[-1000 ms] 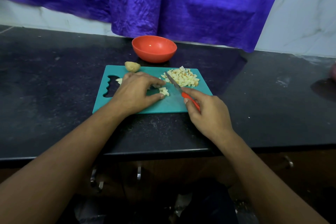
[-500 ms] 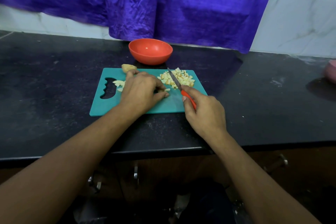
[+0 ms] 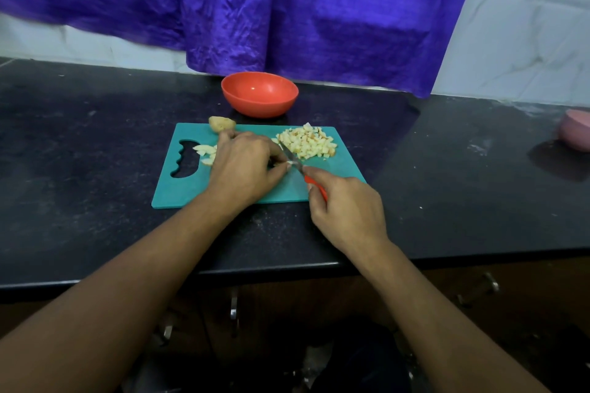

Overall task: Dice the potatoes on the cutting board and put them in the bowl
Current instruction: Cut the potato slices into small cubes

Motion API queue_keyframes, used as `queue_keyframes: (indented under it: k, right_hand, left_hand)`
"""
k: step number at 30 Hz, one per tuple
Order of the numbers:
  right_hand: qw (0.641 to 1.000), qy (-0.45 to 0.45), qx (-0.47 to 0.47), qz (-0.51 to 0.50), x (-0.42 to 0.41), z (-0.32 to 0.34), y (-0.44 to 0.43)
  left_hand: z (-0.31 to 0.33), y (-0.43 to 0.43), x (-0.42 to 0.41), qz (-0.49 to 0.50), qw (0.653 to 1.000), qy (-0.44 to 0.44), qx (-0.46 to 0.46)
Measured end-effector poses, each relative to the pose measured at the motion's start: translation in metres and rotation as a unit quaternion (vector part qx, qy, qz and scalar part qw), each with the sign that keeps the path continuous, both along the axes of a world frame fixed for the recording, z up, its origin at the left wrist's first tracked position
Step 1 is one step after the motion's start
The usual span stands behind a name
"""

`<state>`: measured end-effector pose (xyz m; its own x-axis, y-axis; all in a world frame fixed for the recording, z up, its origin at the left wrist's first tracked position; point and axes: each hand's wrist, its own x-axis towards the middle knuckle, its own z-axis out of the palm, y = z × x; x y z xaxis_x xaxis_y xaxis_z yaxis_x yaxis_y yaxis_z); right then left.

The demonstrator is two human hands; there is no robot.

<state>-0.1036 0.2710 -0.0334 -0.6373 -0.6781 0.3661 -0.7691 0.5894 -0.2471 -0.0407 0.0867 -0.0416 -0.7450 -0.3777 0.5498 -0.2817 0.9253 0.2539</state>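
The board (image 3: 188,193) lies flat on the black desk (image 3: 95,169), its cut-out grip at the left end. Just behind the board's far edge stands the bowl (image 3: 260,94), orange-red, with nothing showing inside it.

On the board's far right corner sits a heap of dice (image 3: 308,142), pale yellow. At the far edge, left of the middle, lies a brownish chunk (image 3: 222,123) of potato, not diced. A few slices (image 3: 206,150) lie beside the grip hole, partly hidden by the left hand.

The left hand (image 3: 244,166) rests on the middle of the board, palm down. Its fingers (image 3: 261,143) are bent and, with the thumb, pinch a small pale piece (image 3: 289,164) against the board. Most of that piece is covered by the hand.

The right hand (image 3: 348,210) is over the board's near right corner, fingers curled tight round the orange handle of the knife (image 3: 298,166). The blade slants away towards the far left, its edge down at the piece by the left fingertips and just short of the dice.

Behind the board and bowl hangs a crumpled purple cloth (image 3: 287,9) in front of a white tiled wall (image 3: 526,41). Well to the right of the board, at the frame's edge, is a pink thing (image 3: 576,134) on the desk, too cropped to tell what it is.
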Motion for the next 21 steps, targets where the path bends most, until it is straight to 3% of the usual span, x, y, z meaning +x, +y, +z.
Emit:
queue_keyframes:
  k: [7,11,21]
  right_hand:
    - [0.998,-0.005,0.064,0.012,-0.006,0.012,0.008]
    - [0.996,-0.086,-0.001,-0.003,-0.019,0.015,0.018]
    - [1.0,-0.026,-0.01,-0.003,0.001,0.006,0.003]
  left_hand:
    - [0.001,0.0,0.001,0.007,1.0,0.0,0.014]
    - [0.001,-0.005,0.003,-0.002,0.998,0.011,0.059]
    - [0.002,-0.015,0.015,0.003,0.997,0.011,0.076]
